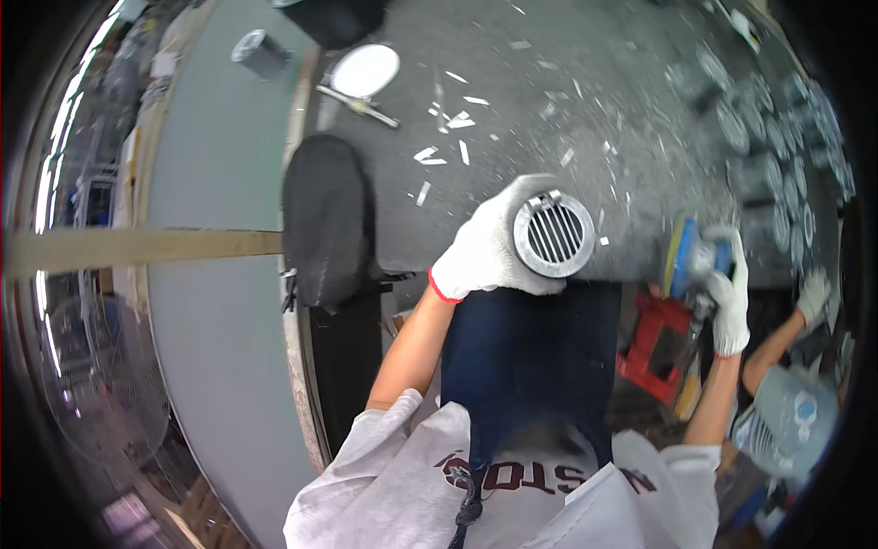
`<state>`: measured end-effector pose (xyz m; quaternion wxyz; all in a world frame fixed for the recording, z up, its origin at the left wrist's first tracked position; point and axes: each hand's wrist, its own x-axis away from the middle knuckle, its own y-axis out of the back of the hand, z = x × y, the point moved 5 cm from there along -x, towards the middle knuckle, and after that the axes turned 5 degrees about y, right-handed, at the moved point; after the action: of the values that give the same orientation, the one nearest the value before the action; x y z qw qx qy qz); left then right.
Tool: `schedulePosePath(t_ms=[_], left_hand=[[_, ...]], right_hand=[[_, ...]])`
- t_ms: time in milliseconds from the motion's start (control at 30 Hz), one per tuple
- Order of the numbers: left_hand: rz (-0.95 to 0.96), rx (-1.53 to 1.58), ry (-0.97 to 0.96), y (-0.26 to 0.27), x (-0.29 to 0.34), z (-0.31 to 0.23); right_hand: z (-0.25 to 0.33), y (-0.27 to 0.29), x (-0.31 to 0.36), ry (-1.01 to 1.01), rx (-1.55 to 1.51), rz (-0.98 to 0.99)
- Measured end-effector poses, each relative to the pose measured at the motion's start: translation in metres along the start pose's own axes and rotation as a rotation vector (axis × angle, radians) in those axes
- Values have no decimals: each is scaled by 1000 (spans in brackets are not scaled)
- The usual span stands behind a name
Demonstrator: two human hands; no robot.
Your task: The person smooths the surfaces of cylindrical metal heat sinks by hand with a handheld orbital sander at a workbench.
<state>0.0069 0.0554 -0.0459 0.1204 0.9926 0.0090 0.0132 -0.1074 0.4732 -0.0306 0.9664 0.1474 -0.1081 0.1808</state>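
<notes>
My left hand [494,236], in a white knit glove with a red cuff, is closed around a round silver metal fitting. The slatted grate face [554,236] of this fitting points upward, and a small hinge or clasp sits at its upper rim. It is over the near edge of the dark worktable [512,101]. Out to the right, my right hand [729,302], gloved the same way, grips a handheld disc sander [697,261] with a blue body and a yellow-edged pad. The pad is tilted on edge and apart from the fitting.
Pale strips [430,156] litter the table. Several grey cylindrical fittings [761,178] stand at the right. A black padded shape [327,220] and a white disc [365,70] lie left. A red stand [654,343] is below the sander. A capped co-worker [791,421] is at far right.
</notes>
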Motion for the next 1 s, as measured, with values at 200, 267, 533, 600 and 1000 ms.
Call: schedulePosePath(t_ms=[200,267,533,600,1000], left_hand=[[-432,294,-158,116,-17,-10],[-714,164,-288,188,-13,-12],[-1619,-340,369,408,55,107],[-1611,-304,530,423,78,122],[-687,-553,-487,72,-190,-89]], right_hand=[[-178,89,-50,95,-840,-247],[-210,104,-59,171,-860,-357],[-208,68,-50,161,-864,-47],[-208,67,-48,164,-873,-198],[-184,40,-45,231,-929,-136]])
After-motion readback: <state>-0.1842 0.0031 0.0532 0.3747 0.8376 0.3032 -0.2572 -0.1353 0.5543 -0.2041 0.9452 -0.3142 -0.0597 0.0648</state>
